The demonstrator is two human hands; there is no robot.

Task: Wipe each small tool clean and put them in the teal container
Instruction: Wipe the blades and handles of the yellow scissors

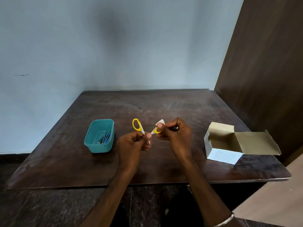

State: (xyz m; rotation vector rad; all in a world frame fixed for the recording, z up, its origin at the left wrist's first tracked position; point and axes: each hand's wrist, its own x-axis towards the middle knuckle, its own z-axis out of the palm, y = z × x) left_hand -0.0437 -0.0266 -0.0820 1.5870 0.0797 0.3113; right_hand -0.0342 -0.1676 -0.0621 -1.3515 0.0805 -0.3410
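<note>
Small yellow-handled scissors [136, 125] are held spread apart above the table's middle. My left hand [133, 145] grips them near the pivot, with a blade tip poking out below the fingers. My right hand [174, 133] pinches a small white wipe [160, 123] against the second yellow handle loop [157, 130]. The teal container [99, 135] stands to the left of my hands, with several small metal and blue tools lying inside it.
An open cardboard box [229, 143] with its lid folded back sits near the dark wooden table's [82, 169] right edge. A wooden panel [265, 71] rises at the right, and a blue wall stands behind the table.
</note>
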